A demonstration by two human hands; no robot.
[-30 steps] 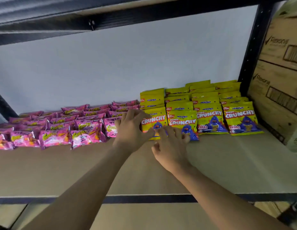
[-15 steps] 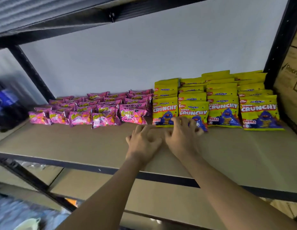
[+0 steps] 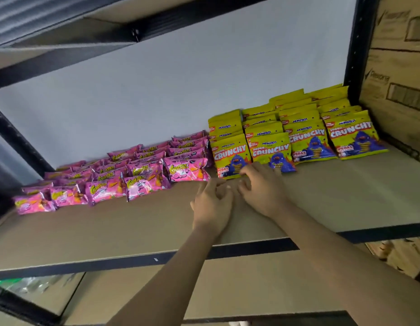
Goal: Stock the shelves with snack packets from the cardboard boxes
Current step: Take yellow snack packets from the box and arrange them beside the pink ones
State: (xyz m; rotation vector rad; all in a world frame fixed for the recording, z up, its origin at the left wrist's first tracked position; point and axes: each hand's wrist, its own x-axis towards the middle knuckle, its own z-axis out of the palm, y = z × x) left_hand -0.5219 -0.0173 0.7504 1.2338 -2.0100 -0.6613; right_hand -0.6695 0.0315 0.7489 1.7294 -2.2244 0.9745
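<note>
Head view: left hand point(image 3: 212, 204) and right hand point(image 3: 263, 189), grip loose and empty, beside yellow foil Crunchy packets point(image 3: 310, 140); a careless nudge could disorder their rows.

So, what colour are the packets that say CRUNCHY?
The CRUNCHY packets are yellow with a blue monster on the front, clearest in the head view.

A plain white wall point(image 3: 180, 90) fills the far side; grey ribbed sheeting point(image 3: 28, 17) shows top left; a green glow point(image 3: 4, 282) sits near left, low down.
</note>
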